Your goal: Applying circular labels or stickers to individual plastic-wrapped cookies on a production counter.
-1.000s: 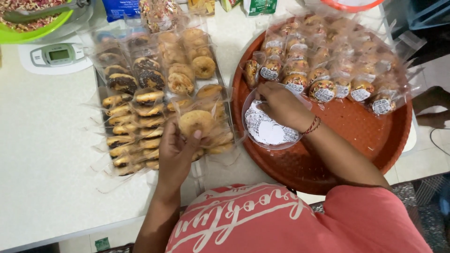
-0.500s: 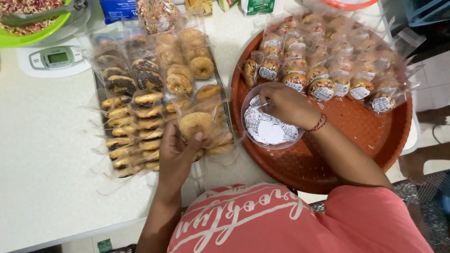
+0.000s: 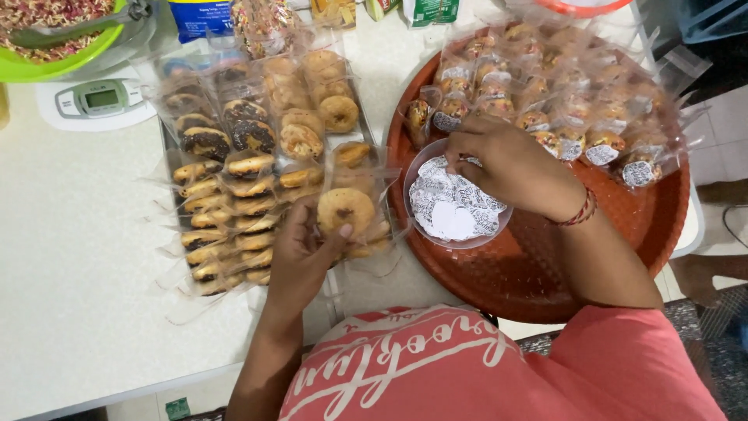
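Observation:
My left hand (image 3: 305,248) grips a round tan cookie in a clear wrapper (image 3: 345,210), thumb on its face, just above several rows of wrapped cookies (image 3: 234,187) on a metal tray. My right hand (image 3: 506,165) reaches into a small clear bowl of round white stickers (image 3: 452,212), fingertips pinching at the stickers near its far rim; whether one is held I cannot tell. The bowl rests on a big round red tray (image 3: 538,273), whose far half carries several wrapped, stickered cookies (image 3: 561,117).
A white kitchen scale (image 3: 97,101) and a green bowl with a mixed filling (image 3: 47,31) stand at the far left. Packets and a blue pack (image 3: 199,15) line the far edge. The white tabletop (image 3: 78,312) spreads to the left.
My right hand has shifted slightly within the sticker bowl. My left hand keeps the same cookie in nearly the same place.

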